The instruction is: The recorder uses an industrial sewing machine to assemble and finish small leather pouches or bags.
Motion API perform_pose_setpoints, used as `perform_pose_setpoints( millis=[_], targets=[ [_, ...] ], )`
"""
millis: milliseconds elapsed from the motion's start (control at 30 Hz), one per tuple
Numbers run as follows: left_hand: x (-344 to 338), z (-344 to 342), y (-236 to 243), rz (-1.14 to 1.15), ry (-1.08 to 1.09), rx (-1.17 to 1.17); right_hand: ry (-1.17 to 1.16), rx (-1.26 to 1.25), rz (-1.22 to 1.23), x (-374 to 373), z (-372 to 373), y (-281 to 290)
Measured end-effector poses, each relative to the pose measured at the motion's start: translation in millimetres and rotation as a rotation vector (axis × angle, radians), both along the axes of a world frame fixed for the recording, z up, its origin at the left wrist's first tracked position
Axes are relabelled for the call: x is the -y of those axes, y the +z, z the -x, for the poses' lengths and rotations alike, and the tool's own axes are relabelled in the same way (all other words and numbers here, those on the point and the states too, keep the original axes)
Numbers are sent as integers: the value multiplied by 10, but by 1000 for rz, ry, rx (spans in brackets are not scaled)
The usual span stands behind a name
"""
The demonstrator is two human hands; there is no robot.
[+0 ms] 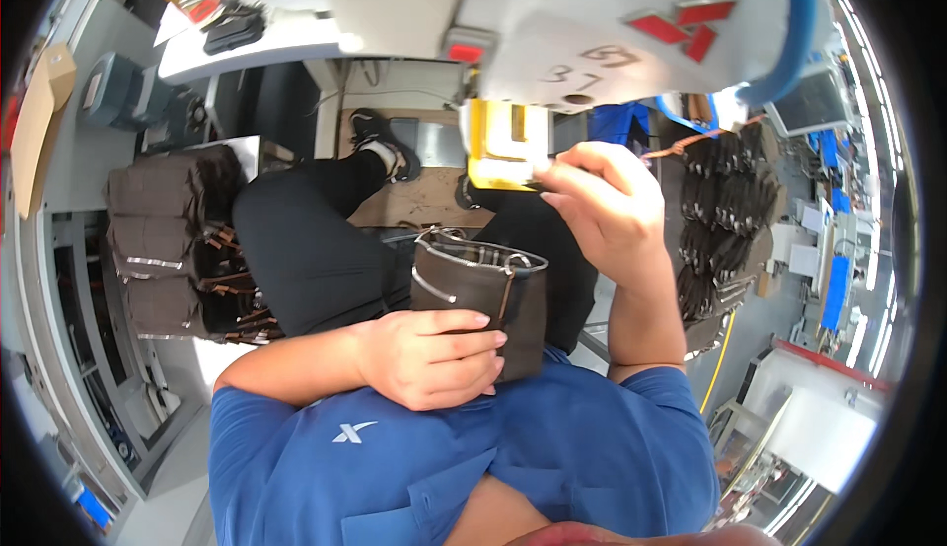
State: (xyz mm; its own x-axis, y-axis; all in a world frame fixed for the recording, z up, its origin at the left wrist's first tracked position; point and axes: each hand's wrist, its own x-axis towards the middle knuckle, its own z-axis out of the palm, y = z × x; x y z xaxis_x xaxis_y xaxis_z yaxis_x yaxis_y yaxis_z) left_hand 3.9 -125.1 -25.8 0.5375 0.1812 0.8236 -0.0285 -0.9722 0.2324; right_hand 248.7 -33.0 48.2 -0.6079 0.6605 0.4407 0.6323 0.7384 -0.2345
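A dark brown pouch-like fabric piece [473, 285] with light trim round its top and a metal ring rests upright against my lap and belly. Across its front lies my left hand [434, 357], fingers closed over it and pressing it to me. My right hand [607, 206] is raised beside the yellow-edged part [488, 156] under the white machine head [592, 28]. Its thumb and fingers are pinched together at the lower right edge of that part. Whatever sits between those fingertips is too small or hidden to make out.
Stacks of similar brown pieces [163, 240] stand at my left, and more hang or lie in a bundle [725, 216] at my right. A red switch [466, 51] sits on the machine's left side. The white tabletop [296, 38] holds a black object [235, 31]. A shoe [387, 144] rests near a metal plate [434, 142].
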Motion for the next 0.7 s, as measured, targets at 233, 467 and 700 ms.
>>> perform_pose_setpoints(
  millis=[233,467,700],
  targets=[
    [-19,27,61,5,34,-51,-776,-697,692,-500,-697,-755],
    [-30,-4,119,14,1,-73,-722,-513,473,-1128,-1131,-806],
    [-78,64,96,64,47,-96,110,-356,1062,-246,-419,-717]
  ],
)
